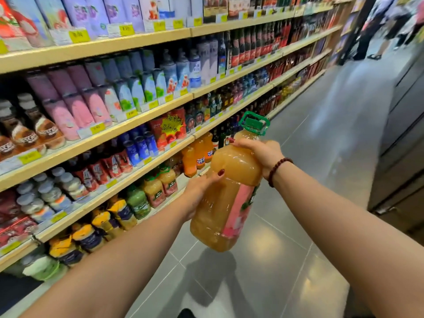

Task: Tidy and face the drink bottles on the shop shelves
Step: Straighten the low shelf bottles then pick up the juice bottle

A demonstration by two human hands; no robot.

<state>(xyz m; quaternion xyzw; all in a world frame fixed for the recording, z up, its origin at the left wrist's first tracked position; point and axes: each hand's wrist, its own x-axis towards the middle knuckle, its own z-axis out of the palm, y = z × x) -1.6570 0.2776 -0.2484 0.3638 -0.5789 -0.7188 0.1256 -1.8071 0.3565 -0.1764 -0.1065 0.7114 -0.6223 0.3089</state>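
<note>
Shelves [119,43]: left of both your hands, tiers packed with drink bottles and cartons, with yellow price tags on the edges.
Floor [321,157]: grey tiles below and beyond your hands.
Juice bottle [229,196]: large, orange-filled and pink-labelled, tilted, held in the air between your hands, clear of the shelves.
Shelf bottles [160,189]: similar juice bottles stand on a low shelf just left of your left hand.
Left hand [199,193]: curled round the bottle's middle, thumb across the front.
Right hand [259,154]: fingers wrapped over the bottle's shoulder, just below the neck.
Cap [254,123]: green, with a carry ring, just above your right hand.
Bracelet [278,168]: dark beads on your right wrist.

Promo sign [173,125]: "12.8"; other txt illegible
</note>
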